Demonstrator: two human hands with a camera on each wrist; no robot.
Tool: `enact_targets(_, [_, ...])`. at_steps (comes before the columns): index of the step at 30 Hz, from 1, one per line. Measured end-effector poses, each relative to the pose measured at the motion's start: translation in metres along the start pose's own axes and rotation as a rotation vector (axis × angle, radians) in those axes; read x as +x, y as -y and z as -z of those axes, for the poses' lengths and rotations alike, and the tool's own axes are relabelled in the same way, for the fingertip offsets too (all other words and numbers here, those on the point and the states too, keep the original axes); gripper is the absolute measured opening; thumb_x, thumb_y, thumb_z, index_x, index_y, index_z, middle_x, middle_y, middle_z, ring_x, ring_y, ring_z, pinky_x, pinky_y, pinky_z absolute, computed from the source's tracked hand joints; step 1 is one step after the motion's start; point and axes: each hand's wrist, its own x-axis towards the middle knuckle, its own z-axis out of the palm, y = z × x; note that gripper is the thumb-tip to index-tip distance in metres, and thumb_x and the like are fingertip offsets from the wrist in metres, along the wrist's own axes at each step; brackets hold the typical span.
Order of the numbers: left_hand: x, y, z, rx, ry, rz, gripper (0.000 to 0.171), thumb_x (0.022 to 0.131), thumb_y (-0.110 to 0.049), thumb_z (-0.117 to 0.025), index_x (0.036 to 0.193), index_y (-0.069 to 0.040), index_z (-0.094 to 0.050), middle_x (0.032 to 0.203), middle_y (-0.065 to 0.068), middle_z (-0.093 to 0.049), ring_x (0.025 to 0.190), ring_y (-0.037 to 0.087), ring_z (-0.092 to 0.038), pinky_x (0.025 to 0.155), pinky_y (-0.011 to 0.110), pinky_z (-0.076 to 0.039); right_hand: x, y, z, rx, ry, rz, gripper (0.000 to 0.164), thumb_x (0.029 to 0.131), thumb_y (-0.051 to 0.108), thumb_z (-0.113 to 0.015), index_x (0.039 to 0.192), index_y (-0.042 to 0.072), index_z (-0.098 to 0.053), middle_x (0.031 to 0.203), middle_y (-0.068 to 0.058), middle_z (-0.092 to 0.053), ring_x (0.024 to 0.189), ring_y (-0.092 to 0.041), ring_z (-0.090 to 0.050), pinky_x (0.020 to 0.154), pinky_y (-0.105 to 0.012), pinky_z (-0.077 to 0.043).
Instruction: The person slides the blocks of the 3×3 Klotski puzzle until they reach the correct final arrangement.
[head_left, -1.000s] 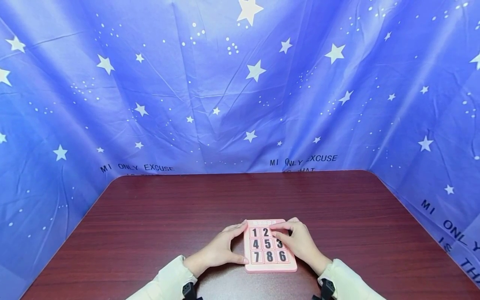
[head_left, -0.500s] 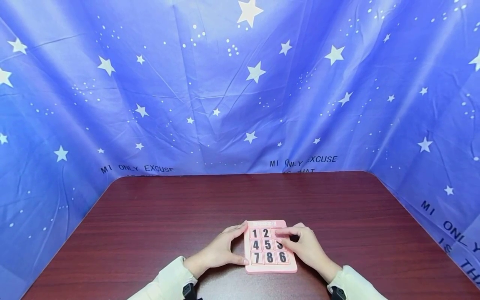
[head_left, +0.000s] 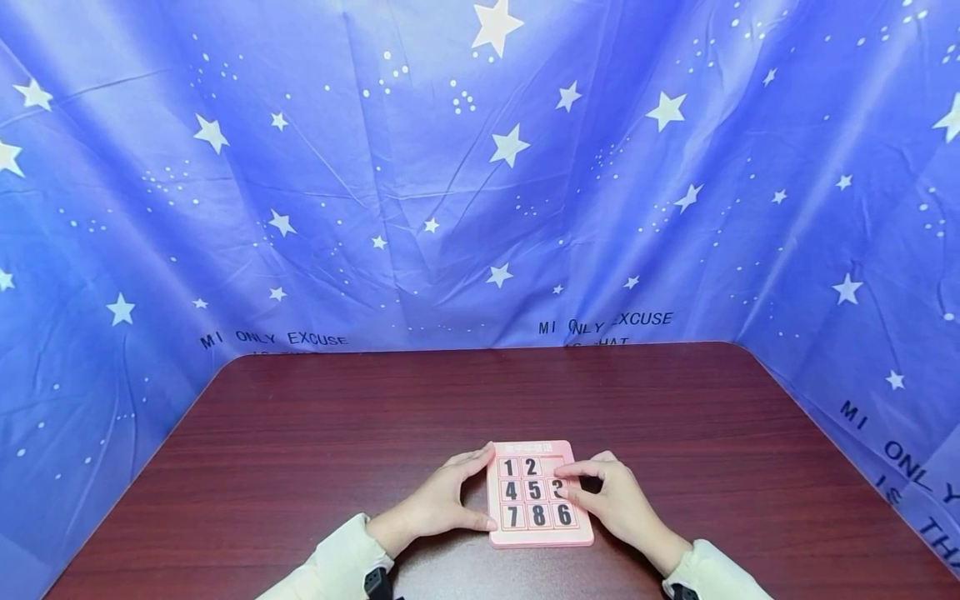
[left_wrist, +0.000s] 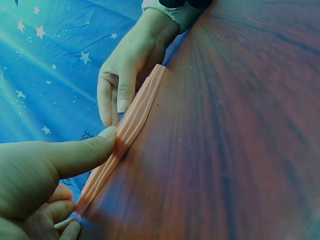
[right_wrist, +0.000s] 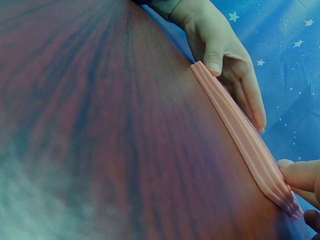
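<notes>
A pink number slide puzzle [head_left: 534, 537] lies flat near the table's front edge. Its black numbers read 1, 2 on top, 4, 5, 3 in the middle and 7, 8, 6 below; the top right slot shows no number. My left hand [head_left: 431, 498] holds the puzzle's left side, thumb at the near corner and fingers at the far one. Over the right side is my right hand [head_left: 617, 497], its thumb on the 3 tile [head_left: 557, 486], which it partly covers, and its index fingertip by the top right slot. Both wrist views show the puzzle's ridged edge [left_wrist: 132, 125] from the side.
A dark red wood-grain table [head_left: 337, 417] stretches out around the puzzle. Behind it and along both sides hangs a blue curtain [head_left: 420, 167] with white stars and printed words. Pale sleeves and black wrist cameras [head_left: 377, 582] are on both arms.
My right hand has shifted to the right and slightly nearer, its thumb and index fingertip drawing away from the 2. My left hand and the puzzle stay put; the numbers keep their places.
</notes>
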Motion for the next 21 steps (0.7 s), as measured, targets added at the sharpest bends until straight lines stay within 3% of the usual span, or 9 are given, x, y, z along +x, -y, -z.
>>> enact_targets(10, [-0.002, -0.004, 0.001, -0.001, -0.001, 0.006, 0.095, 0.064, -0.025, -0.085, 0.142, 0.001, -0.037, 0.149, 0.010, -0.036, 0.134, 0.030, -0.033, 0.111, 0.047, -0.025, 0.008, -0.004, -0.001, -0.010, -0.015, 0.059, 0.021, 0.069, 0.012, -0.081, 0.090, 0.017, -0.077, 0.079, 0.010, -0.057, 0.078, -0.009, -0.049, 0.072, -0.025, -0.042])
enact_targets(21, [-0.002, -0.005, 0.002, -0.005, 0.002, 0.009, 0.094, 0.065, -0.025, -0.085, 0.142, 0.000, -0.037, 0.149, 0.009, -0.036, 0.134, 0.029, -0.033, 0.111, 0.046, -0.025, 0.019, -0.010, -0.002, -0.023, -0.011, 0.025, 0.024, 0.068, 0.009, -0.081, 0.089, 0.020, -0.075, 0.081, 0.007, -0.056, 0.081, -0.010, -0.044, 0.075, -0.026, -0.039])
